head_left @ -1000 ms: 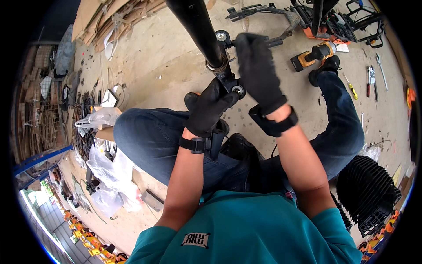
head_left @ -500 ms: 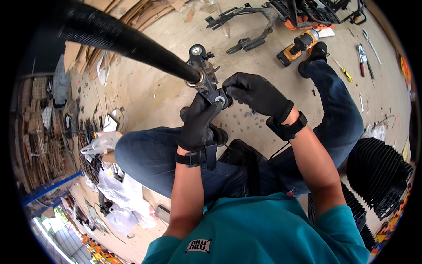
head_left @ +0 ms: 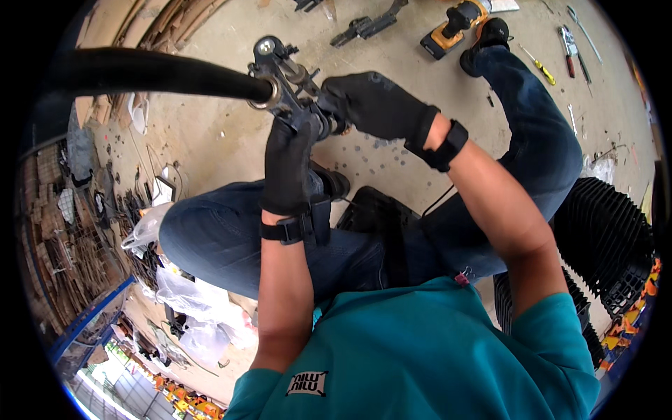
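A long black tube (head_left: 175, 73) runs in from the upper left to a metal clamp bracket (head_left: 292, 105) with a bright ring and round bolt holes. My gloved left hand (head_left: 285, 164) grips the bracket from below, its fingers partly hidden under it. At the bracket's right side, my gloved right hand (head_left: 374, 105) has its fingers closed on a small fitting there, which they largely cover.
On the concrete floor lie a yellow-black drill (head_left: 444, 38), a yellow screwdriver (head_left: 542, 70), pliers (head_left: 568, 49), wrenches and black metal parts (head_left: 364, 28). Black ribbed plastic pieces (head_left: 605, 238) sit at right; plastic bags (head_left: 182, 287), cardboard (head_left: 140, 28) and scrap crowd the left.
The tube has swung from upright toward horizontal at the left, and the bracket moved left with my hands. My right hand dropped to the bracket's right side, then rose slightly with it.
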{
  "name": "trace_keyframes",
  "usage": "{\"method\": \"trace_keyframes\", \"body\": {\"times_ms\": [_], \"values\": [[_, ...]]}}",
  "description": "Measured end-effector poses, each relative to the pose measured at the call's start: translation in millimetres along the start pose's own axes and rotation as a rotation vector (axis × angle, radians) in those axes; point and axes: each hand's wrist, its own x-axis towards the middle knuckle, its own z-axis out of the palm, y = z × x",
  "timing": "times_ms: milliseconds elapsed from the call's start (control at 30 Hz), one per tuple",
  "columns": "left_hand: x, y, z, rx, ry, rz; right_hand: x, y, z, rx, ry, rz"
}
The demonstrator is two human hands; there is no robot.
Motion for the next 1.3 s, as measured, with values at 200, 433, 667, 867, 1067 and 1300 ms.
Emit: {"method": "trace_keyframes", "body": {"times_ms": [200,433,667,867,1067,1300], "values": [[5.0,-4.7,-2.8,-0.116,-0.034,0.070,6.6,3.4,-1.2,0.241,-0.175,0.113],[-1.4,-2.1,-8.2,-0.114,-0.009,0.003,14.2,56.0,-88.3,0.178,-0.122,0.538],[1.7,-0.8,-4.0,-0.191,0.024,-0.035,-135.6,248.7,-52.5,-0.271,-0.188,1.028],[-6.7,15.6,10.1,0.014,0.184,-0.067,-167.5,309.6,-11.4,-0.585,0.307,1.698],[-13.6,7.6,-4.0,0.048,0.187,-0.159,-215.3,380.5,-67.6,-1.182,-0.388,1.324],[-4.6,10.8,5.9,-0.119,0.136,-0.181,-225.6,394.2,-54.4,-1.124,-0.183,1.314]]}}
